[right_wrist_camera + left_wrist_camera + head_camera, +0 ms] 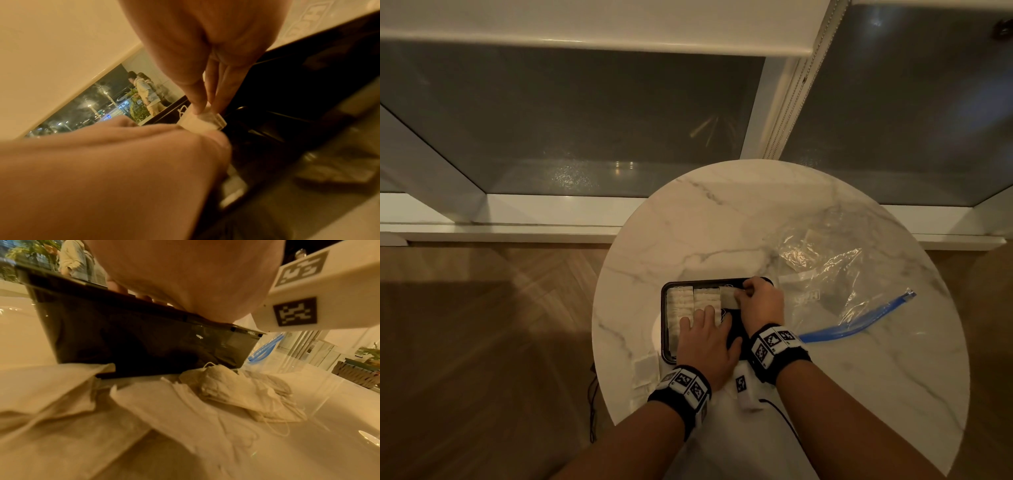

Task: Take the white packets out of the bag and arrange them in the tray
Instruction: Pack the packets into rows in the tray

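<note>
A black tray point(664, 303) sits on the round marble table point(722, 222) and holds rows of white packets point(681, 301) on its left side. My left hand point(703, 323) lies flat with straight fingers, pressing on those packets. My right hand point(748, 291) pinches one white packet point(730, 296) over the tray's far right part; the right wrist view shows thumb and fingers closed on this packet point(202, 122). A clear zip bag point(835, 274) with a blue seal lies to the right of the tray. Loose packets point(236, 391) lie on the table against the tray's near wall point(123, 340).
More loose packets point(645, 371) sit near the table's front left edge. A pale square shape point(813, 237) shows through the bag. Behind the table runs a white window ledge point(517, 212). The floor is wood, and a dark cable point(593, 404) hangs at the table's left.
</note>
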Demonstrator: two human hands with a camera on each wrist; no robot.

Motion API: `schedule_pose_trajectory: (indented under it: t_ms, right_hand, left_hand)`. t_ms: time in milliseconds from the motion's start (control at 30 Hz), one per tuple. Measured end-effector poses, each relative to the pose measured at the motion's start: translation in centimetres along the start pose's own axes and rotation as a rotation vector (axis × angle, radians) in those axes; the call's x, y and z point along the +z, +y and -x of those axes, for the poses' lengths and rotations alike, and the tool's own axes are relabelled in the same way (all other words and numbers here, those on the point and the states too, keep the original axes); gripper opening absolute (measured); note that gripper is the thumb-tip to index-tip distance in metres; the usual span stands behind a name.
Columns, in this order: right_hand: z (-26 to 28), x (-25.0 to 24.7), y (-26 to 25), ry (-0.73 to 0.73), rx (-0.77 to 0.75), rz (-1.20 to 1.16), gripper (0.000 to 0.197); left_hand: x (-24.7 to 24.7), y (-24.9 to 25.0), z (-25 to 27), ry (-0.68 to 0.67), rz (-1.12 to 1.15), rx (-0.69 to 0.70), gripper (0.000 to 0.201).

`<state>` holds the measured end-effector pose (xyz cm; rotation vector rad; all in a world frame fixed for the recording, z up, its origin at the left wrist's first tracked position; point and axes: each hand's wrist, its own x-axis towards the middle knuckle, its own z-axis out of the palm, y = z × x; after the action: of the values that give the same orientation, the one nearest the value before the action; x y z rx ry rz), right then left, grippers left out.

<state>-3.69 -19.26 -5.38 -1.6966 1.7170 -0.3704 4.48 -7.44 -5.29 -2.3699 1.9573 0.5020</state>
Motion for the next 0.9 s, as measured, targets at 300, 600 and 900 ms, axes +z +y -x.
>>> schedule_pose_trajectory:
  t_ms: [300, 600, 900]
  right_hand:
    - [1.0, -0.3, 0.3, -0.041, 0.043, 0.016, 0.028]
    - [1.2, 0.0, 0.4, -0.168, 0.142, 0.031, 0.029]
    - [0.9, 0.2, 0.4, -0.117, 0.249, -0.04, 0.024]
  left_hand:
    - [-0.3, -0.1, 0.0, -0.049, 0.001, -0.002, 0.06]
    - [-0.7, -0.4, -0.1, -0.102, -0.005, 0.001, 0.068]
    - [-1.0, -0.6, -0.4, -0.117, -0.028, 0.017, 0.071]
